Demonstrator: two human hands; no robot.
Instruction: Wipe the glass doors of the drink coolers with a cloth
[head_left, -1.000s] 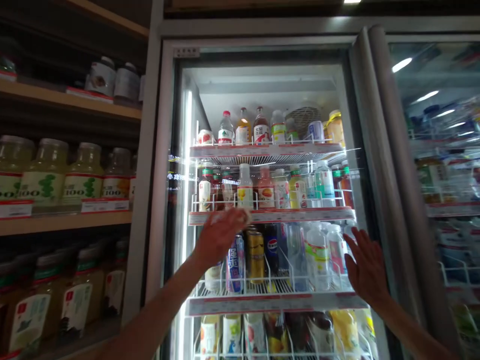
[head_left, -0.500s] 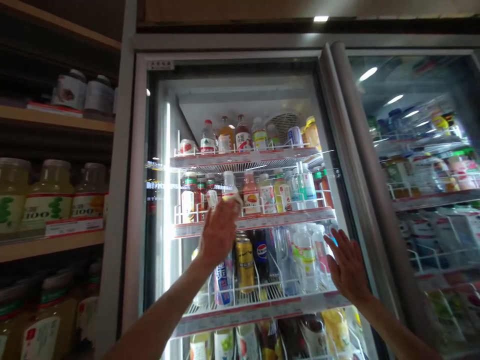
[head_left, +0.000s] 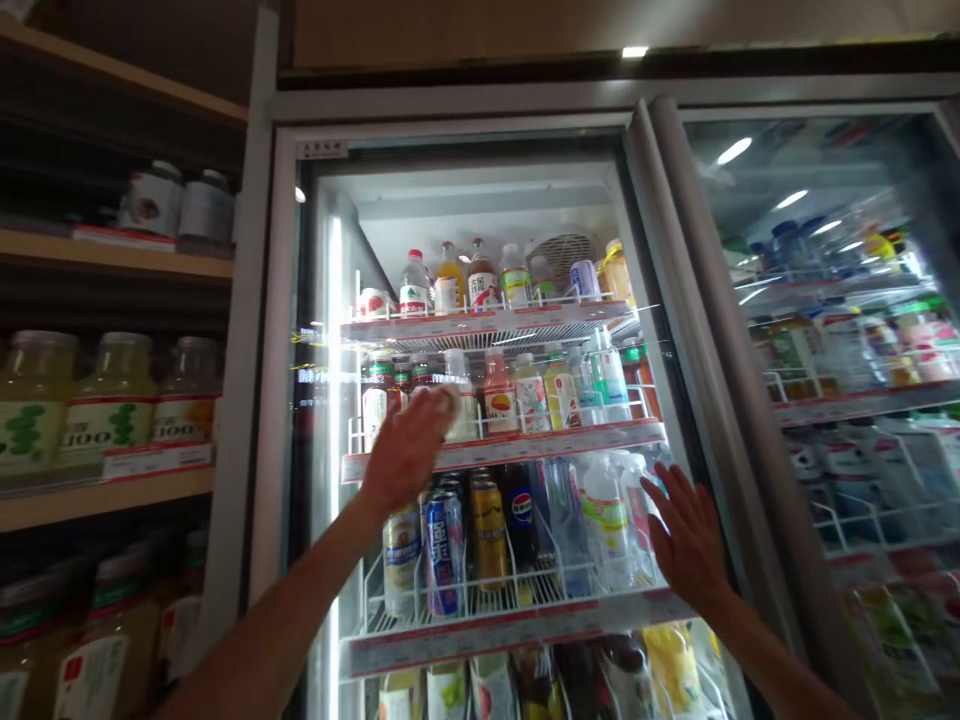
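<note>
My left hand (head_left: 409, 445) is raised before the glass door (head_left: 480, 150) of a lit drinks cooler, over the second shelf. Its fingers are a little blurred and press a pale crumpled cloth (head_left: 448, 405) against the glass, mostly hidden under the palm. Lower and to the right, my right hand (head_left: 686, 535) rests flat on the same door with fingers spread, holding nothing. Behind the glass, close to my left hand, stand a pink juice bottle (head_left: 500, 390) and a blue can (head_left: 444, 550). Clear bottles (head_left: 606, 510) are nearest my right hand.
Grey door handles (head_left: 675, 200) run down between this door and a second glass door (head_left: 832, 180) on the right. Shelves with juice bottles (head_left: 109, 400) and jars (head_left: 152, 200) stand left of the cooler. Price strips (head_left: 525, 635) edge the cooler shelves.
My left hand has moved left and slightly down across the glass with the cloth, uncovering a can on the third shelf. My right hand stays nearly in place on the door.
</note>
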